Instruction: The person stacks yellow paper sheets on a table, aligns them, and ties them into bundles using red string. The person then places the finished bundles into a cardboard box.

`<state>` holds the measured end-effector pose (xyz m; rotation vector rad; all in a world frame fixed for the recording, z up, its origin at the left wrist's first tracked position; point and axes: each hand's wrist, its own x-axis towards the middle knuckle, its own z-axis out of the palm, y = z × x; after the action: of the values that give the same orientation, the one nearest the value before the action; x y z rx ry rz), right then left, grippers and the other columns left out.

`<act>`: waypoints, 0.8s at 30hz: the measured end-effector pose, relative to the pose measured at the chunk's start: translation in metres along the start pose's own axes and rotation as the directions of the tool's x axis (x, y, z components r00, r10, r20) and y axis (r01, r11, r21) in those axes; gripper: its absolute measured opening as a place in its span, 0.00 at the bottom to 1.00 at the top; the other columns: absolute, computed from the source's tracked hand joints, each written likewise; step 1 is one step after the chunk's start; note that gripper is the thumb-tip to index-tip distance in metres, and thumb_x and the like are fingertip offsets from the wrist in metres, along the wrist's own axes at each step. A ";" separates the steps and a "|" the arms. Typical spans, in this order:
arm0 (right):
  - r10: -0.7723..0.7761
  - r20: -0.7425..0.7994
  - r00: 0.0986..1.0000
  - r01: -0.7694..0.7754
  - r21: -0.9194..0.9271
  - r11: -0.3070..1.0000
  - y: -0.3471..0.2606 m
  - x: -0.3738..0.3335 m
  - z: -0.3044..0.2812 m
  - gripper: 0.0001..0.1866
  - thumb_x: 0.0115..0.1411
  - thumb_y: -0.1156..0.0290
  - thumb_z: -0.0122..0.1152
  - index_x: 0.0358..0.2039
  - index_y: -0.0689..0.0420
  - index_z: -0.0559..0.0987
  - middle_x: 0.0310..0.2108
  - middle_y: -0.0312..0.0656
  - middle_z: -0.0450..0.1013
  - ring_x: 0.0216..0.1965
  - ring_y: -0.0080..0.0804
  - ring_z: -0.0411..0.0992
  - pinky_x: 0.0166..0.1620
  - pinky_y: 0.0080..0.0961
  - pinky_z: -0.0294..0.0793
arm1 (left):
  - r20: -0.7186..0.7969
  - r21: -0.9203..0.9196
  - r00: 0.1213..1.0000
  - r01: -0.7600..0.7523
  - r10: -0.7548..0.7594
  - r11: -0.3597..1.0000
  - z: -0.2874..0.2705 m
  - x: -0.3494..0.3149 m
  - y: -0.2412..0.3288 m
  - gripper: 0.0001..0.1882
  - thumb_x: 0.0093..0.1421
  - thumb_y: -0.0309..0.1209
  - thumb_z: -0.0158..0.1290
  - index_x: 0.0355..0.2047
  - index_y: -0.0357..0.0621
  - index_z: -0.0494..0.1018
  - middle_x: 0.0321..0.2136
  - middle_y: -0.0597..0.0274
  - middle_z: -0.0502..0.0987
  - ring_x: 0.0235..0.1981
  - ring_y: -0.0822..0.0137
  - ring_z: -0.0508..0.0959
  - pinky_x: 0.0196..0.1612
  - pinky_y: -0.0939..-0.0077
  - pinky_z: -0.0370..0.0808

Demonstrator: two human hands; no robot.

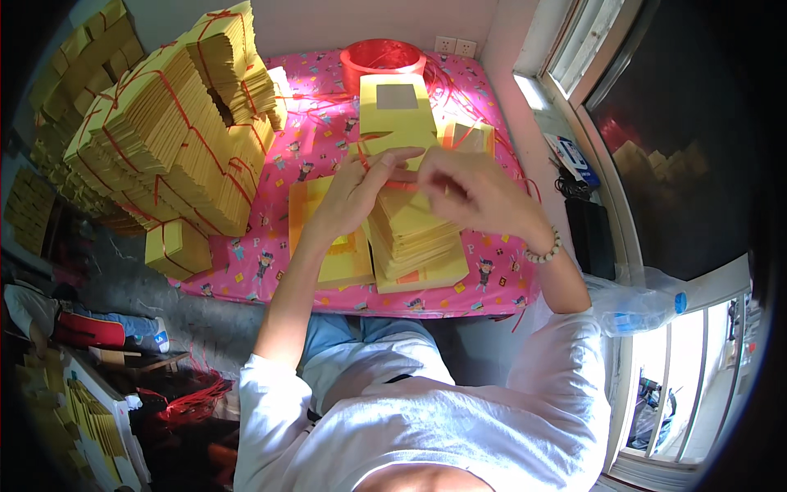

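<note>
A stack of yellow paper envelopes (415, 234) lies in front of me on the table. Over its middle my left hand (361, 190) pinches a red plastic strap (402, 185), index finger reaching toward the right hand. Close by on the right, my right hand (479, 193) has its fingers curled in at the strap's end, slightly smeared by motion; a beaded bracelet (544, 248) circles that wrist. Part of the strap is hidden behind the fingers. Under my left forearm sits another low yellow pile (343, 266), and a windowed yellow envelope (398, 96) extends from the stack's far side.
Tall strapped bundles of yellow envelopes (156, 131) crowd the table's left side. A red coil of strap (383, 61) stands at the far edge of the pink patterned tablecloth (311, 135). Right, by the window, are a black cable (571, 185) and a clear plastic bottle (643, 312).
</note>
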<state>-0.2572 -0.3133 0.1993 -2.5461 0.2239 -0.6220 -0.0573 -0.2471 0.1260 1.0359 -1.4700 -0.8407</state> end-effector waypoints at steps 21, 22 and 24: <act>0.600 0.006 0.800 -0.513 0.525 0.679 0.029 -0.006 0.010 0.21 0.64 0.59 0.56 0.46 0.64 0.78 0.21 0.33 0.72 0.16 0.15 0.61 0.19 0.14 0.58 | -0.205 0.238 0.973 -0.058 0.108 0.970 0.017 0.002 0.001 0.37 0.70 0.55 0.23 0.54 0.36 0.70 0.29 0.49 0.82 0.41 0.62 0.81 0.49 0.71 0.72; 0.598 0.088 0.796 -0.496 0.662 0.562 0.035 -0.002 0.008 0.20 0.65 0.60 0.54 0.49 0.63 0.76 0.22 0.31 0.70 0.16 0.14 0.61 0.18 0.13 0.56 | -0.202 0.259 0.971 -0.070 0.125 0.963 0.017 0.002 0.000 0.36 0.70 0.54 0.23 0.55 0.37 0.69 0.29 0.49 0.82 0.42 0.61 0.81 0.51 0.70 0.71; 0.548 0.241 0.801 -0.441 0.857 0.267 0.049 0.007 0.001 0.20 0.67 0.62 0.51 0.54 0.61 0.72 0.24 0.28 0.68 0.17 0.11 0.59 0.14 0.10 0.50 | -0.168 0.281 0.978 -0.073 0.124 0.957 0.016 0.002 0.003 0.34 0.71 0.53 0.24 0.56 0.37 0.68 0.29 0.50 0.82 0.43 0.59 0.81 0.52 0.68 0.70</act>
<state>-0.2520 -0.3569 0.1758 -1.2552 0.5476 -0.4233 -0.0733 -0.2483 0.1267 1.2000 -1.4921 -0.4638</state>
